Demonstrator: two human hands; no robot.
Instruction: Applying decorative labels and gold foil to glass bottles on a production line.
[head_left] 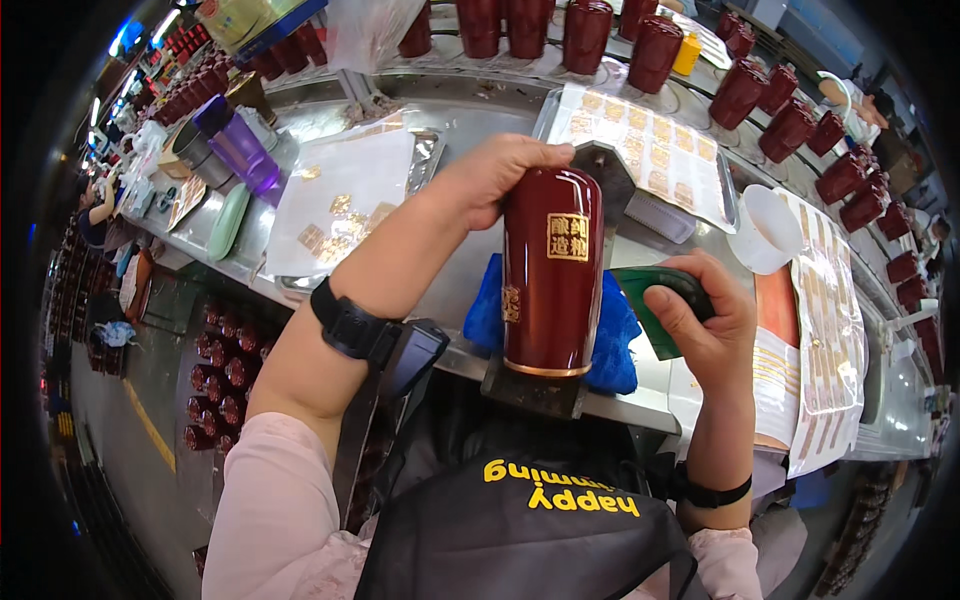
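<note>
A glossy dark red bottle (553,310) lies with its far end under my left hand (490,180), whose fingers wrap round that end. The bottle carries a square gold decal (568,238) and a smaller gold mark at its left edge. A thin gold band rings its near end. Beneath and beside it is a bunched blue cloth (615,355). Just right of the bottle, my right hand (712,325) is closed on a green flat scraper (650,312) with a dark grip. The scraper's edge comes close to the bottle; I cannot tell whether they touch.
Gold decal sheets lie on a tray (650,140) behind the bottle, on white paper (345,200) at left, and at right (825,330). A white cup (767,230) and purple bottle (238,150) stand on the metal table. Several red bottles (655,55) line the conveyor beyond.
</note>
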